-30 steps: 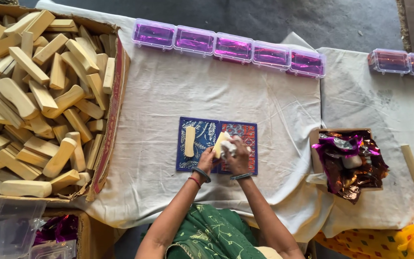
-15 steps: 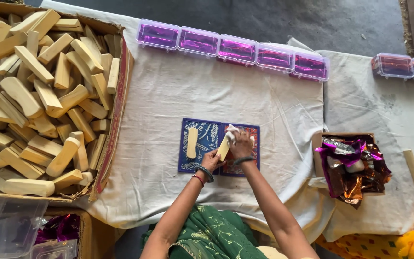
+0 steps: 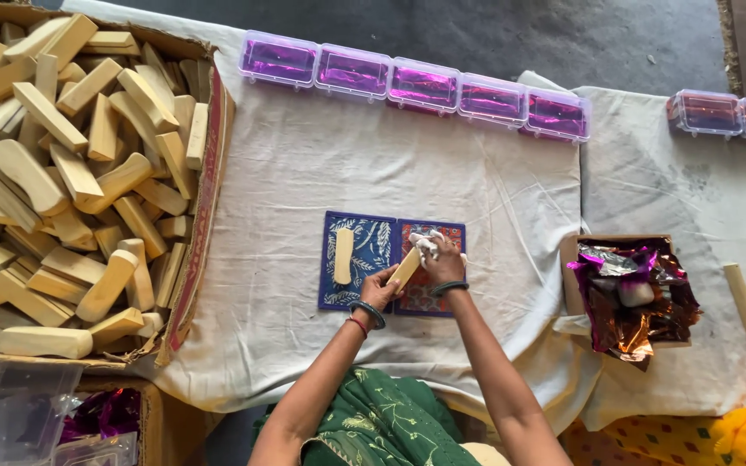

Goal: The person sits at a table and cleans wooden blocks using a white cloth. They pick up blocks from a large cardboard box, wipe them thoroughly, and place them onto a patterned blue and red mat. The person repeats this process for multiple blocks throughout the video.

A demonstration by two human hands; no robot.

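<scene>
Here, a pale, smooth wooden block (image 3: pixel 405 267), short and flat-sided with rounded ends, sits tilted between both hands above the red patterned tile (image 3: pixel 429 289). Left hand (image 3: pixel 379 287) pinches the block's near end, fingers curled around it. Right hand (image 3: pixel 444 262) presses a crumpled white cloth (image 3: pixel 426 244) against the block's far end, fingers closed over the cloth. Dark bangles on both wrists.

Beside the red tile, touching its left edge, a blue tile with white leaf pattern (image 3: pixel 366 259); a second pale wooden block (image 3: pixel 343 255) lies upright along its length, apart from the hands. Both tiles rest on an off-white, wrinkled cloth sheet (image 3: pixel 304 190) covering the work surface.

Left of the scene: an open cardboard box (image 3: pixel 205 198), heaped with many similar wooden blocks (image 3: pixel 53 190), unfinished light timber, oblong, piled at all angles.

Far edge: a row of clear plastic lidded boxes with purple foil inside (image 3: pixel 416 86), set side by side; two more such boxes (image 3: pixel 727 114) at far right.

Right of the hands: a small cardboard box of crinkled foil wrappers (image 3: pixel 632 293), purple and copper, shiny. Just beyond it on the sheet, one lone wooden block (image 3: pixel 741 297).

Near left corner: clear plastic containers (image 3: pixel 10 414), some purple foil beside them. Green patterned garment (image 3: pixel 373 423) at near centre.
</scene>
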